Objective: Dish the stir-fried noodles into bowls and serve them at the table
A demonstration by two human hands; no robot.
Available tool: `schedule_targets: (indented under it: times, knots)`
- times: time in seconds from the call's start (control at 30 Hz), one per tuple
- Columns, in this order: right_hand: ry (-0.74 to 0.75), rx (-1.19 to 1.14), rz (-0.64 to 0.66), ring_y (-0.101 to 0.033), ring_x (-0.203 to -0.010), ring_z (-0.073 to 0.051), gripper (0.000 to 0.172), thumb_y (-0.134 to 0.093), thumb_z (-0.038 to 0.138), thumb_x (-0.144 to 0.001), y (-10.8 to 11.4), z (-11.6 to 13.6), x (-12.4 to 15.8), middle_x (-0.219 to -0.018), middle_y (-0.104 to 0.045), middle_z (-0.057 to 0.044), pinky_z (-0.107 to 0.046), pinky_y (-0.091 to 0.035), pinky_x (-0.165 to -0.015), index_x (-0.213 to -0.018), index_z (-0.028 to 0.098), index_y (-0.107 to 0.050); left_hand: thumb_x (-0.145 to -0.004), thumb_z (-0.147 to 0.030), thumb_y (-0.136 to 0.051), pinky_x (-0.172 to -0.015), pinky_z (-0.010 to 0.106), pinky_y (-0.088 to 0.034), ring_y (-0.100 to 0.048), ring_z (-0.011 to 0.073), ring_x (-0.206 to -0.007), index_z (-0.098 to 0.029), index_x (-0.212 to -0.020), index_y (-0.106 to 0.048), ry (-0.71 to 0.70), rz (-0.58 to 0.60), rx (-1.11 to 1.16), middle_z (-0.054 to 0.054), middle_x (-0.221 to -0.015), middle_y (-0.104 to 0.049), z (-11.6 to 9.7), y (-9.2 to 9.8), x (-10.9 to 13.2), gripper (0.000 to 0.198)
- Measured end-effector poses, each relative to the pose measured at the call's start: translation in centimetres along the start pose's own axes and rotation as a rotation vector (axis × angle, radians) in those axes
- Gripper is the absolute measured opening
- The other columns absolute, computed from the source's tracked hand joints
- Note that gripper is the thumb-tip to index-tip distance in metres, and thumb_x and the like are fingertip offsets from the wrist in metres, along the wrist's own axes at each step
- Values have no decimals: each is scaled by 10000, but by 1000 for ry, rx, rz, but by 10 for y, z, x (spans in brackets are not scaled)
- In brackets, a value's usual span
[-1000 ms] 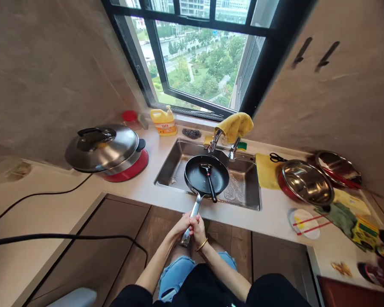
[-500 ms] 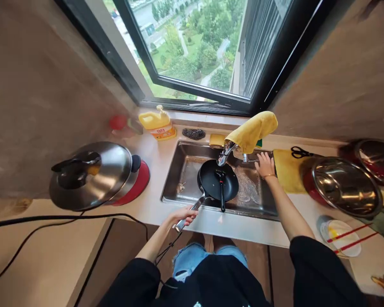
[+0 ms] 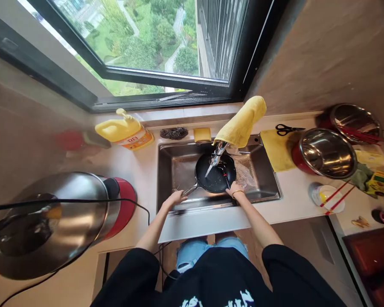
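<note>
A black frying pan (image 3: 211,177) sits in the steel sink (image 3: 173,162) under the faucet (image 3: 218,153), and water runs into it. My left hand (image 3: 175,197) is closed round the pan's metal handle at the sink's front edge. My right hand (image 3: 234,189) grips the black spatula (image 3: 225,178) that lies in the pan. A yellow cloth (image 3: 243,121) is draped over the faucet.
Behind the sink are a yellow detergent bottle (image 3: 124,132), a steel scourer (image 3: 173,133) and a yellow sponge (image 3: 202,134). A lidded pot on a red cooker (image 3: 60,217) stands left. Right of the sink are a yellow mat (image 3: 277,149), scissors (image 3: 288,128), steel bowls (image 3: 326,153) and a plate with red chopsticks (image 3: 329,198).
My right hand left the tap and came down to the spatula in the pan. Water now runs. The view tilted down and closer to the sink; my left hand moved forward with the handle.
</note>
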State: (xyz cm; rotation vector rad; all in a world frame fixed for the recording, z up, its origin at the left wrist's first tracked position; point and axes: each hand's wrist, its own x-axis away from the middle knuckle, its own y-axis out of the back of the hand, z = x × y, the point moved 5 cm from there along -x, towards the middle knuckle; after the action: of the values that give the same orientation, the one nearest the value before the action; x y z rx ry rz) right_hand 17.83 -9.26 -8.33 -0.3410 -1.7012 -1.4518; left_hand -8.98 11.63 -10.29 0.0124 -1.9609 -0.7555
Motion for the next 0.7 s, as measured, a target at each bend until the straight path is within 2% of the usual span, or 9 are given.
schedule_targets:
  times: [0.07,0.13,0.2,0.27,0.33,0.43,0.53,0.6,0.7]
  knots:
    - [-5,10,19,-595,-1155,-346,524,-674,236,-791,-20,6,3,-1141,-639,-259,-448,-443,-955,-1240,22,-509,-849,-285,-545,-761,304,-481,-643,252,-943,-144,-934,-553,39,-61,-46,148,-968,-671,6,-5,-8,164]
    - [4,17,13,-620,-1128,-315,439,-627,148,-812,-25,8,5,-1116,-650,-244,-417,-459,-937,-1226,44,-523,-853,-248,-541,-807,325,-476,-634,274,-1005,-126,-980,-570,72,-101,-74,184,-1030,-665,10,-12,-13,179]
    - [34,21,-23,-625,-1123,-293,377,-539,153,-877,-15,4,7,-1161,-628,-243,-397,-467,-924,-1245,72,-520,-851,-220,-537,-824,338,-477,-629,288,-1034,-110,-1017,-585,105,-140,-88,205,-1056,-658,12,-19,-16,205]
    - [86,20,-44,-653,-1063,-270,335,-473,229,-931,1,-6,7,-1184,-622,-221,-370,-484,-892,-1235,114,-551,-856,-170,-500,-826,364,-483,-625,309,-1054,-86,-1048,-597,144,-187,-91,235,-1066,-648,14,-23,-17,231]
    - [139,14,-17,-698,-897,-221,308,-449,311,-951,18,-21,5,-1061,-683,-165,-307,-511,-803,-1135,147,-633,-853,-128,-464,-840,398,-484,-613,331,-1079,-71,-1055,-612,168,-237,-86,262,-1078,-637,12,-24,-17,257]
    - [154,33,51,-682,-655,-169,318,-471,348,-941,41,-51,-3,-757,-708,-95,-243,-503,-645,-934,140,-712,-840,-136,-487,-917,438,-456,-571,343,-1147,-90,-1060,-634,154,-323,-70,259,-1125,-624,2,-25,-16,269]
    - [148,101,41,-678,-695,-192,264,-541,310,-903,52,-65,-12,-736,-710,-108,-251,-479,-647,-888,122,-727,-832,-180,-526,-988,446,-412,-538,337,-1187,-87,-1139,-614,110,-409,-42,240,-1181,-605,-17,-27,-13,332]
    - [197,136,21,-678,-810,-202,247,-540,294,-905,46,-54,-15,-848,-728,-122,-250,-463,-704,-942,137,-728,-846,-205,-518,-1005,434,-401,-527,328,-1199,-75,-1206,-581,84,-454,-15,236,-1232,-582,-31,-28,-11,388]
    - [303,166,17,-658,-924,-184,285,-487,300,-939,22,-17,-18,-1023,-723,-113,-226,-439,-758,-1070,169,-703,-878,-235,-481,-1022,406,-391,-506,309,-1221,-83,-1264,-549,54,-497,23,212,-1295,-554,-48,-29,-6,420]
